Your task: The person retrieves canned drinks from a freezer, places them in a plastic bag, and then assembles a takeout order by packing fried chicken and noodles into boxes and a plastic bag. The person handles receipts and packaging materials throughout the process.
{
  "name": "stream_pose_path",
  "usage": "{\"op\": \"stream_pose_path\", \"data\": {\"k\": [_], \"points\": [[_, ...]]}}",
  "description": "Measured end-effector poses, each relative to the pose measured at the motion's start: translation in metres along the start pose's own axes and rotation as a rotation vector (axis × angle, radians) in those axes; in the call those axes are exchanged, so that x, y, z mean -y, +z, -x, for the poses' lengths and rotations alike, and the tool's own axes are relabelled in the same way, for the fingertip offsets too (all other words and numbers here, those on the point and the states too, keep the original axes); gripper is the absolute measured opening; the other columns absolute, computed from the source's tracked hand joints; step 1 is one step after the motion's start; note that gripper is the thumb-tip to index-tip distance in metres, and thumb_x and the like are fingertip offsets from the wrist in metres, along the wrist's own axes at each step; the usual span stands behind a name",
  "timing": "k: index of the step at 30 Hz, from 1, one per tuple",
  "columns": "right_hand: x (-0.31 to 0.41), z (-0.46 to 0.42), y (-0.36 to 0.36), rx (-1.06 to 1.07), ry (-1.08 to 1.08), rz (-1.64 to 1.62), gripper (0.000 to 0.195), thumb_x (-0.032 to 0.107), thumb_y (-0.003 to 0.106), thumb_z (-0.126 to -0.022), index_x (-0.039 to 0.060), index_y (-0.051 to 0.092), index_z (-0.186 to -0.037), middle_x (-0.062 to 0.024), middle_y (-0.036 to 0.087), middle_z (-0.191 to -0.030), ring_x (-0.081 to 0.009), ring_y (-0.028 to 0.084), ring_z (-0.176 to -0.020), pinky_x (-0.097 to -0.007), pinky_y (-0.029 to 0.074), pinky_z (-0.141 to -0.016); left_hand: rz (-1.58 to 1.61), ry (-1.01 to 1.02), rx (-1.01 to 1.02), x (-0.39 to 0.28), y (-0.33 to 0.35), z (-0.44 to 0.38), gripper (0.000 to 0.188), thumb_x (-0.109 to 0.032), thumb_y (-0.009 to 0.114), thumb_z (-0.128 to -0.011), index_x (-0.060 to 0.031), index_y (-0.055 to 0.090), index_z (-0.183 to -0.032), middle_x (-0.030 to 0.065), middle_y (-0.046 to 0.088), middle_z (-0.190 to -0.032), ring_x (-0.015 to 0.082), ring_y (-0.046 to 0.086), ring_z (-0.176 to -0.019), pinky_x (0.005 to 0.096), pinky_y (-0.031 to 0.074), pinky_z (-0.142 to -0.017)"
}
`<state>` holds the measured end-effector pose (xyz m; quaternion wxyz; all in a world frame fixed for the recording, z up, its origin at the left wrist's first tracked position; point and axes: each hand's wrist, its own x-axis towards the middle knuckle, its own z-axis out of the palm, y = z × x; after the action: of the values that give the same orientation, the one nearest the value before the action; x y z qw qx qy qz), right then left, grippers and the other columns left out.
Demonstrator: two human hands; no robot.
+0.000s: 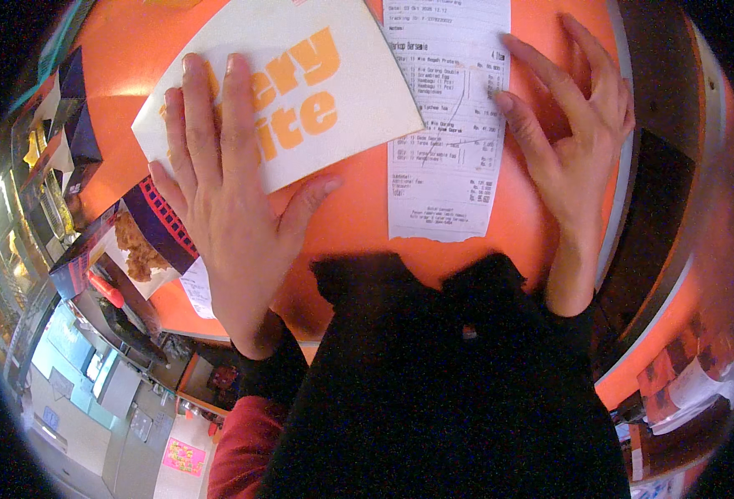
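My left hand (229, 168) lies palm down on a white paperboard food box (367, 68) with orange lettering, its fingers extended and the thumb spread past the near edge. Right of the box a long printed paper receipt (442, 187) lies on the orange table, its torn end towards me; the box's corner overlaps its left side. My right hand (567, 125) is at the receipt's right edge, thumb and forefinger apart with their tips touching or just over the paper; which of the two I cannot tell. The other fingers are loosely bent above the table.
Left of my left hand stand an open dark box with a fried, breaded piece (139, 249) on white paper and a red plastic basket (170, 218). Another paper slip (197, 290) lies near the table's edge. Trays and metal racks are at far left. A dark recess (654, 168) borders the table's right.
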<state>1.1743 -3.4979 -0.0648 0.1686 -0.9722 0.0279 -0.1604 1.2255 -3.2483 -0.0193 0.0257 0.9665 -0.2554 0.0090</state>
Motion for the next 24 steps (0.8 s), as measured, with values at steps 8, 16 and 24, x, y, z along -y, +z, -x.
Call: {"op": "stream_pose_path", "data": {"k": [8, 16, 24], "points": [[0.0022, -0.0046, -0.0021, 0.008, 0.002, 0.007, 0.038, 0.035, 0.070, -0.068, 0.0240, 0.066, -0.105, -0.0054, 0.048, -0.126, -0.0207, 0.045, -0.110, -0.0365, 0.027, -0.093, 0.008, 0.000, -0.037, 0.0001, 0.0022, -0.0012, 0.095, -0.067, 0.053, -0.068, -0.0125, 0.024, -0.140, 0.0124, 0.020, -0.145, 0.0365, 0.018, -0.133, 0.0523, 0.015, -0.103], [0.0027, -0.0057, -0.0038, 0.030, 0.009, 0.000, 0.038, 0.035, 0.070, -0.068, 0.0231, 0.066, -0.105, -0.0064, 0.048, -0.126, -0.0208, 0.044, -0.113, -0.0364, 0.026, -0.092, -0.049, -0.028, -0.048, -0.0022, 0.0038, -0.0014, 0.096, -0.069, 0.052, -0.067, -0.0119, 0.026, -0.139, 0.0132, 0.023, -0.144, 0.0357, 0.020, -0.132, 0.0510, 0.018, -0.103], [0.0041, -0.0046, -0.0050, 0.068, 0.057, 0.003, 0.039, 0.036, 0.070, -0.068, 0.0227, 0.066, -0.105, -0.0074, 0.047, -0.127, -0.0209, 0.044, -0.113, -0.0369, 0.026, -0.093, -0.053, -0.035, -0.062, -0.0018, 0.0051, -0.0012, 0.098, -0.071, 0.051, -0.066, -0.0101, 0.027, -0.138, 0.0133, 0.023, -0.144, 0.0353, 0.022, -0.131, 0.0509, 0.018, -0.103]]}}
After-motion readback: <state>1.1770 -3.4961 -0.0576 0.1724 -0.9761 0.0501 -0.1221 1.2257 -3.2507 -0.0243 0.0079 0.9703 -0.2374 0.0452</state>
